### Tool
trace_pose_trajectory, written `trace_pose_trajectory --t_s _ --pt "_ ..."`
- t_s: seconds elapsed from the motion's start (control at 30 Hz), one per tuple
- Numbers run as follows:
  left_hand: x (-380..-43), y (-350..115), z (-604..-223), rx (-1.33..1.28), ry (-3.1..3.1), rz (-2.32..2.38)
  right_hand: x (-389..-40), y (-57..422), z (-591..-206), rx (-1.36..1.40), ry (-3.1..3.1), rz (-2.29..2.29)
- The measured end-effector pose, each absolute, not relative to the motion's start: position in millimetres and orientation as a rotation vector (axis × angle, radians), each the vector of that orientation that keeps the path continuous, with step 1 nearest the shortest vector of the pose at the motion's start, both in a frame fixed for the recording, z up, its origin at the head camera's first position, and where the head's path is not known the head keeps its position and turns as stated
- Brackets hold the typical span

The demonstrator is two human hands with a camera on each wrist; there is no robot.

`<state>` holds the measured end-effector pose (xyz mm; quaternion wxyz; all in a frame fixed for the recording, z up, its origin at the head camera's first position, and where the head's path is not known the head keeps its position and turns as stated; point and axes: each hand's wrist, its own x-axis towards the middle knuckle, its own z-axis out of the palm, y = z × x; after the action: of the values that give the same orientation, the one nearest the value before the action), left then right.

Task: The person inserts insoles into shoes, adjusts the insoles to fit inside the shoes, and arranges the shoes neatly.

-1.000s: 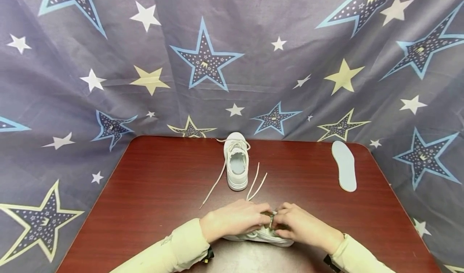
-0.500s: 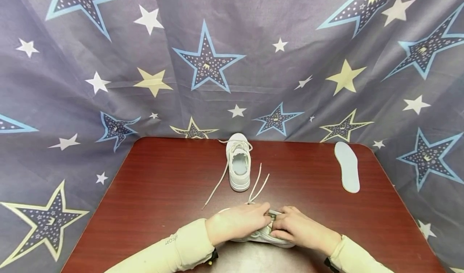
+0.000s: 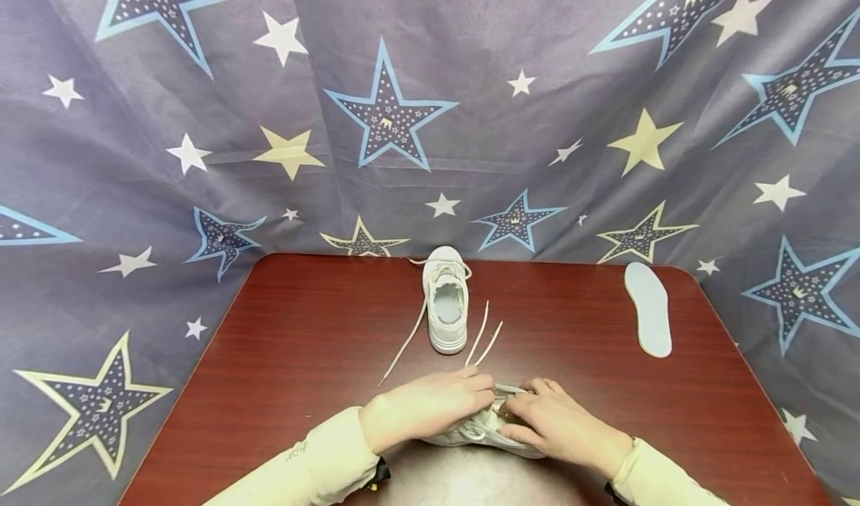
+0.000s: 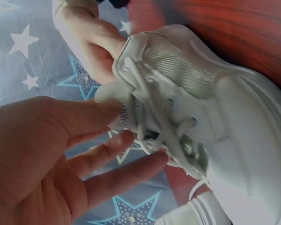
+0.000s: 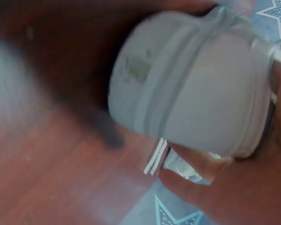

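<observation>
A white lace-up sneaker (image 4: 243,140) lies near the front of the table, toe to the left in the head view. My left hand (image 3: 430,409) is over its laces and covers much of the toe end. In the left wrist view its thumb and a finger pinch the shoe's tongue (image 4: 113,99), while two other fingers stretch toward the laces (image 4: 164,117). My right hand (image 3: 564,424) grips the collar at the heel end, fingers at the shoe's opening. The right wrist view shows the heel (image 5: 210,93) close up, with scuff marks on the sole edge.
A second white sneaker (image 3: 448,336) stands at the back middle, its loose lace trailing left across the table (image 3: 309,327). Two lace ends (image 3: 480,342) lie beyond the near shoe. A pale insole (image 3: 649,312) rests at the back right. A star-patterned curtain (image 3: 403,192) hangs behind the table.
My left hand has moved left, away from the right hand, and more of the near shoe's opening shows between them. My right hand stays at the heel end.
</observation>
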<state>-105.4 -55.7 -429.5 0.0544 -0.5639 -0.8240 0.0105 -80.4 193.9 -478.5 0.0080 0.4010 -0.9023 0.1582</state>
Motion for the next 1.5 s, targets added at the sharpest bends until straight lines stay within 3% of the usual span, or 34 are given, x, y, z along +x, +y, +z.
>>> trace_pose_trajectory --t_s 0.43,0.8,1.5 --pt "-113 -55 -445 -1.874 -2.368 -0.180 -85 190 -481 1.338 -2.775 0.485" --pt "-104 -51 -439 -1.744 -2.551 0.018 -82 190 -477 1.320 -2.865 0.498" --pt "-110 -74 -442 -1.774 -2.574 -0.313 -83 192 -477 1.231 -2.961 0.605"
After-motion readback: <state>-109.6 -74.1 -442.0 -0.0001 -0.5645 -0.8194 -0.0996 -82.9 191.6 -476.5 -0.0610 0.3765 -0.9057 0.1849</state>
